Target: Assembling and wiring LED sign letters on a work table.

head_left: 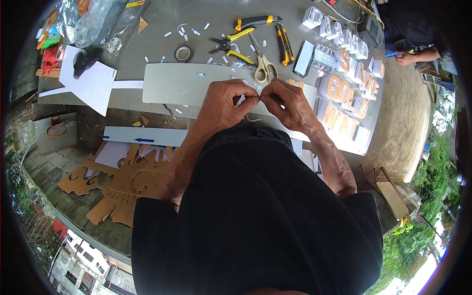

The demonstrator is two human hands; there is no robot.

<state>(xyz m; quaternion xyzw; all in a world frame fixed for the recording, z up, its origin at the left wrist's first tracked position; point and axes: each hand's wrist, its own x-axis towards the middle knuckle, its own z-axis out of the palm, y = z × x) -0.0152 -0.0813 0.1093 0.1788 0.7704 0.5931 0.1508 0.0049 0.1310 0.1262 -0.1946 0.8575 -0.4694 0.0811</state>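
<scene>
Over the near edge of the grey worktable, my left hand (pixel 226 104) and my right hand (pixel 289 104) meet fingertip to fingertip. Both are closed in a pinch. Whatever they hold between them is too small to make out. A short white wire (pixel 253 118) shows just below the fingers. Under my hands lies a long pale panel (pixel 169 82). Beige-handled scissors (pixel 261 71) lie open just beyond the fingertips. Yellow-and-black wire strippers (pixel 229 45) rest farther left, and small white scraps (pixel 196 32) are scattered around them.
Two utility knives (pixel 256 22) and a tape roll (pixel 183 53) lie farther back. To the right are a phone (pixel 304 58), a coil of LED modules (pixel 325 59) and several raised letters (pixel 339 89). Cut brown sheets (pixel 129 179) lie below left. Another person's hand (pixel 406 58) is at far right.
</scene>
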